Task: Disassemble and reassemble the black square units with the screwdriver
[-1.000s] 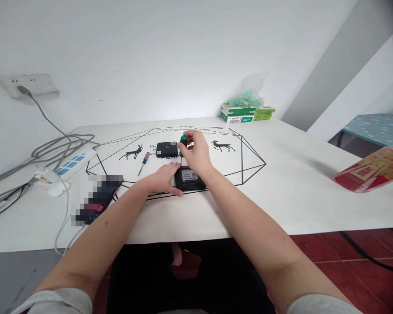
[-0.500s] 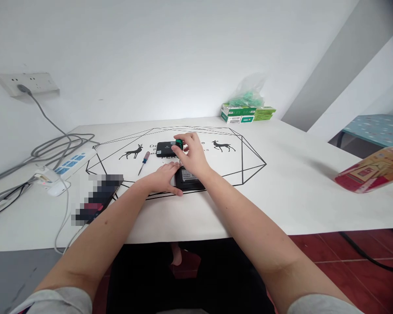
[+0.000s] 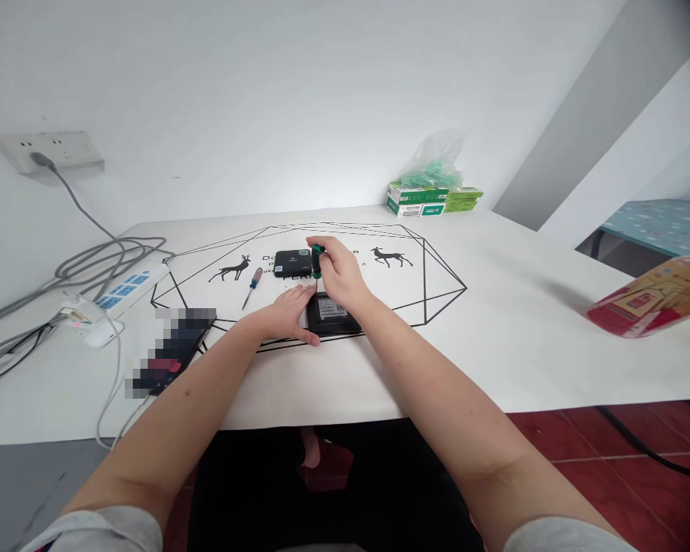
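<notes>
My right hand is closed around a screwdriver with a green and black handle. It stands nearly upright, its shaft pointing down at the upper left of a flat black device. A pale printed label shows on that device, and my right hand and wrist cover part of it. Along the device's left edge, my left hand lies on the table with fingers stretched out, the thumb at the near corner. Just beyond sits a thin black square box. A second screwdriver with a red and blue handle lies to the left.
A phone, partly blurred out, lies by my left forearm. Further left are a power strip and coiled grey cables. Green and white boxes under a plastic bag stand by the wall. A red and yellow package is at right.
The green screwdriver has gone from partly hidden and tilted to nearly upright, with my right fingers closed around its handle. My left hand has stayed at the device's edge.
</notes>
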Demonstrator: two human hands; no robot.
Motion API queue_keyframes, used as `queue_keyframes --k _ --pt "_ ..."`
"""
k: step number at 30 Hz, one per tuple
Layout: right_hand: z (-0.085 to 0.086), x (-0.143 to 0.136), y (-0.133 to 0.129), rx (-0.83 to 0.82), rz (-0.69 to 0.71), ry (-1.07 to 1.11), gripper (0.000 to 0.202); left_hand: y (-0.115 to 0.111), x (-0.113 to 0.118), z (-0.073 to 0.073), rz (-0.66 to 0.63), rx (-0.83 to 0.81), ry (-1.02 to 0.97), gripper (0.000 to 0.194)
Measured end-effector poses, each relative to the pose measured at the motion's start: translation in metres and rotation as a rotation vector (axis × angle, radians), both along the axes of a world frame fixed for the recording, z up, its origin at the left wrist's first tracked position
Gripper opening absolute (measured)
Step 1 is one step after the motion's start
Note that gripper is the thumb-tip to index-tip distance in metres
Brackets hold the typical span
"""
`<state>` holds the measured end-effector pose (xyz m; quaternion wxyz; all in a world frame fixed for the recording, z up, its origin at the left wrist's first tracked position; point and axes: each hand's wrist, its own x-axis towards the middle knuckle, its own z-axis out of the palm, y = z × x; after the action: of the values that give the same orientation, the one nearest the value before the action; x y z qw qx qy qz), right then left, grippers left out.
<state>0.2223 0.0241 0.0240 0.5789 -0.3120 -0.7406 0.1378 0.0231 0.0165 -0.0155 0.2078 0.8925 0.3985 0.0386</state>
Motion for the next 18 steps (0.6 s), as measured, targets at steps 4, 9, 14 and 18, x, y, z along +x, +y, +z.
queue_keyframes --k 4,9,14,18 --pt "0.0000 0.0003 0.0002 0.060 -0.060 0.027 0.042 -0.0039 0.0018 0.0054 -0.005 -0.008 -0.001 0.152" --pt "0.0034 0.0004 -0.0038 0.044 -0.111 0.052 0.039 -0.0073 0.0026 0.0097 0.016 -0.051 0.043 0.154" --pt "0.0067 -0.0024 -0.0073 -0.095 -0.078 0.129 0.015 -0.0064 0.0023 0.0086 0.010 -0.050 0.041 0.155" --pt "0.0072 -0.0049 -0.0078 -0.214 -0.093 0.153 0.026 -0.0048 0.0022 0.0074 0.007 -0.045 0.051 0.154"
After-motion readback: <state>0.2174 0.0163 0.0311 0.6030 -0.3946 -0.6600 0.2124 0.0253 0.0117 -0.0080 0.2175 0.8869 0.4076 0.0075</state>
